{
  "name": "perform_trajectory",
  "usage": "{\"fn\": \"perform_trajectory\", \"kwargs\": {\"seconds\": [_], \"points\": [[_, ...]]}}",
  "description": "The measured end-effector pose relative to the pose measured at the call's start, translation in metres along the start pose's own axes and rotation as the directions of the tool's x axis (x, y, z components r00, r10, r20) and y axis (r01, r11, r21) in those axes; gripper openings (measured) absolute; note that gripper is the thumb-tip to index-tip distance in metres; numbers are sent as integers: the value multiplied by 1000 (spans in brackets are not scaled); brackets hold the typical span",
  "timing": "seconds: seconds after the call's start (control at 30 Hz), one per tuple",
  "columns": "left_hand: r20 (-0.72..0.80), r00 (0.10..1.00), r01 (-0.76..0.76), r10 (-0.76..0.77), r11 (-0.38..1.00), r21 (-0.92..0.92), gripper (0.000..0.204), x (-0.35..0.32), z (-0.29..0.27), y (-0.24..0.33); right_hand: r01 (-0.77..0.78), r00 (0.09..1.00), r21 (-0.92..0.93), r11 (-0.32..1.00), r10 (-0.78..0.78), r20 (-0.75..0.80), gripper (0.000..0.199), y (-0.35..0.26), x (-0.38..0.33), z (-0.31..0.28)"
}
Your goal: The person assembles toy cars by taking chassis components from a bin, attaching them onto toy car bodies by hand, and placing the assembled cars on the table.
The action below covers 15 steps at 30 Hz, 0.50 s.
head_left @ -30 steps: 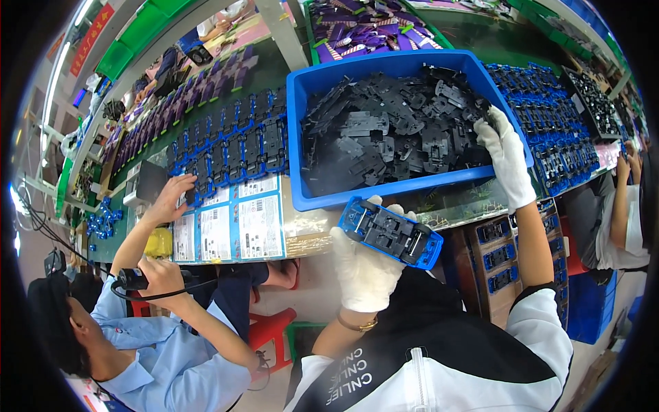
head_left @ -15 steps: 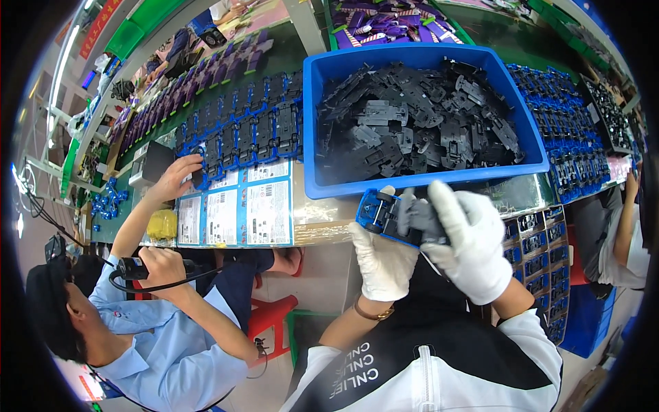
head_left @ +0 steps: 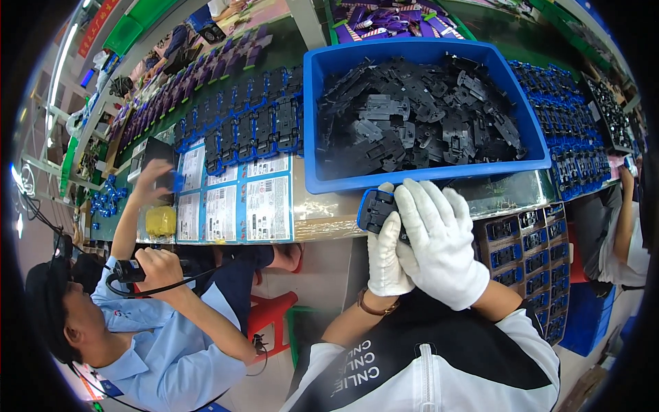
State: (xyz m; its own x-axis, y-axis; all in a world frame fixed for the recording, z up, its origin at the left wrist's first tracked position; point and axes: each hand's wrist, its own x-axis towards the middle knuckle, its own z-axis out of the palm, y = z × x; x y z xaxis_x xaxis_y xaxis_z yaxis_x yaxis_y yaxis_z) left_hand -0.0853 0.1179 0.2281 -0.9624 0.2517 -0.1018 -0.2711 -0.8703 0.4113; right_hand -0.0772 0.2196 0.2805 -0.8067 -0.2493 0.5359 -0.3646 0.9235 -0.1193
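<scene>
In front of the bin I hold a small toy car (head_left: 376,210), blue at the edge with a black underside facing up. My left hand (head_left: 386,266), in a white glove, is closed around it from below. My right hand (head_left: 443,250), also gloved, lies over the car's right part with its fingers together, clasping it against the left hand. The palm and fingers hide much of the car. Just beyond my hands stands a large blue bin (head_left: 425,170) heaped with loose black chassis plates (head_left: 412,103).
Rows of blue-and-black toy cars (head_left: 254,130) stand left of the bin, and more (head_left: 559,130) on the right. Printed card sheets (head_left: 268,206) lie at the table's front left. A divided box (head_left: 525,257) of cars is at my right. A co-worker (head_left: 158,329) sits at left, gripping a cable-fed tool (head_left: 130,270).
My right hand has brought the black chassis plate down onto the toy car and now covers it. The co-worker's far hand has lifted a small blue part from the row and moved left.
</scene>
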Motion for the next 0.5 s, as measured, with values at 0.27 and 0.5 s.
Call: {"fn": "perform_trajectory", "kwargs": {"seconds": [0.27, 0.5], "points": [[-87, 985, -152, 148, 987, -41, 48, 11, 8, 12, -435, 890, 815, 383, 319, 325, 65, 32, -32, 4], [-66, 974, -214, 218, 975, 65, 44, 3, -1, 6, -692, 614, 676, -255, 284, 736, 63, 18, -23, -5]]}}
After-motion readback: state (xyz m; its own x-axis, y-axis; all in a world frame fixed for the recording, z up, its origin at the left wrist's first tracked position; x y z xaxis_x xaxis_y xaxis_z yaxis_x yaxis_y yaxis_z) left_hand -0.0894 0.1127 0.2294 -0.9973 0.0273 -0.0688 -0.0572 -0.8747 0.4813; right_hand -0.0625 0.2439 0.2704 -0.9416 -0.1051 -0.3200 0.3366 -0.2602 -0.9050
